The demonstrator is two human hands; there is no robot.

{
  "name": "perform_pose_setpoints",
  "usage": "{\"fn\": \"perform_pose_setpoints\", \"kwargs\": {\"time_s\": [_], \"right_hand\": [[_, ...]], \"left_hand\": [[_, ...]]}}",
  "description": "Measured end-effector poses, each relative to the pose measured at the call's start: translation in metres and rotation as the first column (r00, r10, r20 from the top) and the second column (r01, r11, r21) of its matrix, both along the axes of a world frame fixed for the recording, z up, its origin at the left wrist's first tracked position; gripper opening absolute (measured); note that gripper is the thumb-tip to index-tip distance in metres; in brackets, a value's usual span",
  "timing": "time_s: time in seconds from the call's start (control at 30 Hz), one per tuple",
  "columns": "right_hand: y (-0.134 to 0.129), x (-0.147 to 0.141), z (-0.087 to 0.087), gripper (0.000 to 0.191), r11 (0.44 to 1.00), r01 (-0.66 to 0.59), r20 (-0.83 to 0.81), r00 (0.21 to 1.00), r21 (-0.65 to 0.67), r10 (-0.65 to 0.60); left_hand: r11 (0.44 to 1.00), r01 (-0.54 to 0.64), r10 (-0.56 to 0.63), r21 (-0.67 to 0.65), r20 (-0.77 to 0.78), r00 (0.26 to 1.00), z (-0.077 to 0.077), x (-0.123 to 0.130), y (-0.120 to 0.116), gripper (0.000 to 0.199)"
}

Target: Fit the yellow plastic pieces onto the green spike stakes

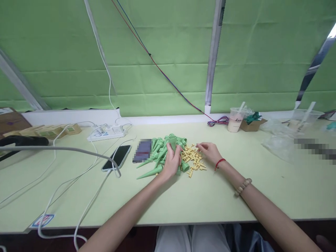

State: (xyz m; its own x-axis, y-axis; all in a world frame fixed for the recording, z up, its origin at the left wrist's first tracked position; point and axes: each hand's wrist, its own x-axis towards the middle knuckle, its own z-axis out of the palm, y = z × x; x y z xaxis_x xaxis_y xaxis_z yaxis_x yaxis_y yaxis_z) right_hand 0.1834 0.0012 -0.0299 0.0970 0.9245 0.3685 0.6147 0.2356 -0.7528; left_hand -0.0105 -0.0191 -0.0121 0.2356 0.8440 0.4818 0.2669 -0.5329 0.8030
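A heap of green plastic cone-shaped spikes (159, 154) lies in the middle of the table, some pointing left. My left hand (173, 161) is closed around one green spike (172, 139), its wide open end facing up. Beside the heap, to its right, small yellow plastic nozzle-like pieces (193, 157) are scattered in a loose pile. My right hand (209, 151) hovers at the right edge of the yellow pieces with thumb and fingertips pinched together. Whatever may be between those fingertips is too small to make out.
A phone (120, 156) with a white cable and a dark pixelated rectangle (143, 151) lie left of the heap. Behind is a power strip (107, 133). White cables cross the left side. A drink cup (234, 120), cardboard box (252, 125) and plastic bag (279, 141) stand at right.
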Motion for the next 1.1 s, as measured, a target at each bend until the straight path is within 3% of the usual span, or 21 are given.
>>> {"fn": "perform_pose_setpoints", "kwargs": {"time_s": [0.1,0.27,0.4,0.53,0.7,0.8,0.93,1.1], "right_hand": [[-0.001,0.001,-0.001,0.032,1.0,0.025,0.06,0.998,-0.007,-0.024],[-0.005,-0.001,0.0,0.031,1.0,-0.028,0.126,0.992,-0.011,0.029],[-0.011,-0.001,0.008,0.029,0.999,-0.038,0.25,0.968,0.013,0.034],[-0.017,-0.003,0.017,0.031,0.997,0.0,0.402,0.915,-0.075,0.031],[-0.02,-0.011,0.016,0.024,0.994,-0.005,0.416,0.908,-0.107,0.05],[-0.018,-0.013,0.011,0.02,0.996,-0.013,0.334,0.942,-0.093,0.043],[-0.014,-0.014,0.01,0.024,0.998,-0.043,0.007,0.999,0.04,0.043],[-0.015,-0.018,0.02,0.033,0.972,0.048,-0.248,0.969,0.23,0.011]], "left_hand": [[0.961,0.092,-0.039,-0.26,0.202,0.979,0.007,0.005,-0.008,0.033],[0.897,0.214,-0.067,-0.386,0.361,0.93,0.008,0.013,-0.013,0.044],[0.875,0.277,-0.086,-0.397,0.434,0.897,0.003,0.015,-0.009,0.044],[0.898,0.252,-0.07,-0.361,0.449,0.891,0.005,0.013,-0.006,0.04],[0.916,0.261,-0.095,-0.306,0.465,0.88,0.008,0.011,-0.003,0.034],[0.927,0.27,-0.124,-0.259,0.469,0.874,0.006,0.012,0.001,0.031],[0.938,0.252,-0.115,-0.236,0.475,0.873,0.004,0.013,0.005,0.036],[0.944,0.222,-0.093,-0.245,0.447,0.889,0.005,0.011,0.003,0.04]]}}
